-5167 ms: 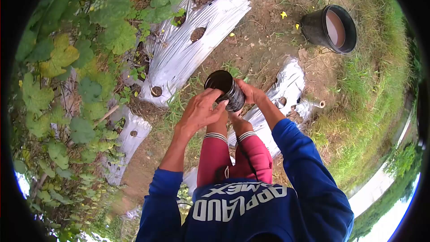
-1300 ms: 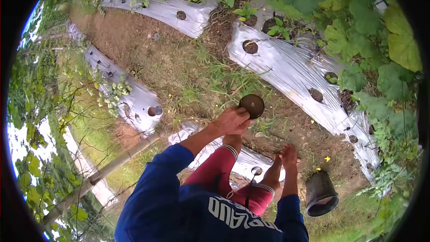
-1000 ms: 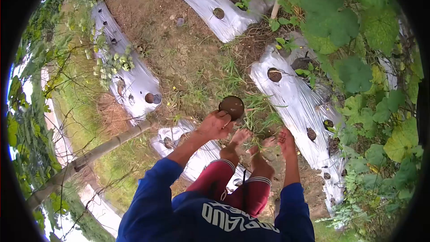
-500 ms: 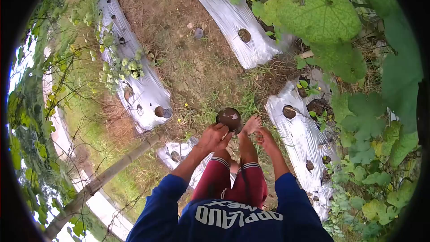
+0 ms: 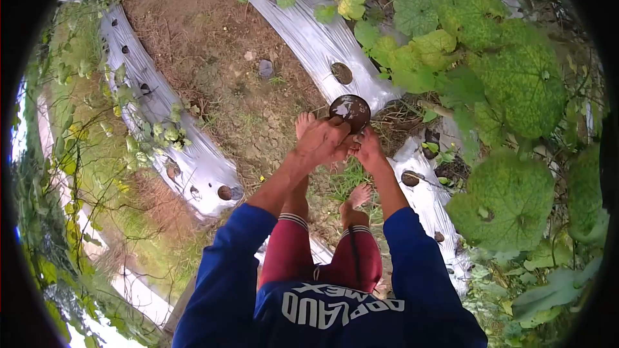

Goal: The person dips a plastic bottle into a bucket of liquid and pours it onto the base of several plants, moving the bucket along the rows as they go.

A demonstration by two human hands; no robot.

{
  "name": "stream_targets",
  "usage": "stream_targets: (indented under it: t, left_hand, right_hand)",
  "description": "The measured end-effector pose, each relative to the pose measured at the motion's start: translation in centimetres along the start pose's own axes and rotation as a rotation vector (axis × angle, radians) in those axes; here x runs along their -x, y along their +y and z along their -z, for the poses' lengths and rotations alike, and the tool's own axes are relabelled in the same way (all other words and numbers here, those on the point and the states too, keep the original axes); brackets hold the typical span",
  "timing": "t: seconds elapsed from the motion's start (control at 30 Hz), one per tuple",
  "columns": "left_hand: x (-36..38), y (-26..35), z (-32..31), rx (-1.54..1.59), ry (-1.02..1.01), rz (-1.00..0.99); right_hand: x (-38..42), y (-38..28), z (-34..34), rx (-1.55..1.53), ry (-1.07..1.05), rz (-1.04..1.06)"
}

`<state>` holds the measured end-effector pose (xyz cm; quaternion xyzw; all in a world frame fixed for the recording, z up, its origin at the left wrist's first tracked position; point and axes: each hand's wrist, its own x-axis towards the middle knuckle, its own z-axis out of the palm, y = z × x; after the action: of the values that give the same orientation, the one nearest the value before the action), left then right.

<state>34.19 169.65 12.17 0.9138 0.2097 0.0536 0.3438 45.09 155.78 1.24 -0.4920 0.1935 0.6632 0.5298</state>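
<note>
A dark brown round container (image 5: 350, 111), seen from above, has a pale glare on its top; the frames do not show whether that is liquid or a solid surface. My left hand (image 5: 321, 142) is closed on its near left side, with the fingers partly hidden under it. Against its lower right side is my right hand (image 5: 369, 150), fingers curled up to the container and partly hidden. Both hands meet close together in front of my body, over the ground between the plastic-covered beds.
Silver plastic-covered beds with round holes run at the left (image 5: 193, 180), the top (image 5: 316, 38) and the right (image 5: 422, 200). Large-leaved vines (image 5: 509, 200) crowd the right side. A small grey object (image 5: 265, 69) lies on the bare soil path (image 5: 213, 58). My bare feet stand on grassy ground.
The container and my left hand have moved forward and slightly right. My right hand has come in from beside my leg to the container. My left foot has stepped forward.
</note>
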Motion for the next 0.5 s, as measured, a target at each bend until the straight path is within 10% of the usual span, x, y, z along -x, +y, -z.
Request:
stream_targets:
  t: [0.5]
  left_hand:
    - [-20.9,-22.2,-3.6,-0.425,-0.271,-0.395]
  right_hand:
    - [-20.6,-9.8,-7.9,-0.124,0.226,-0.055]
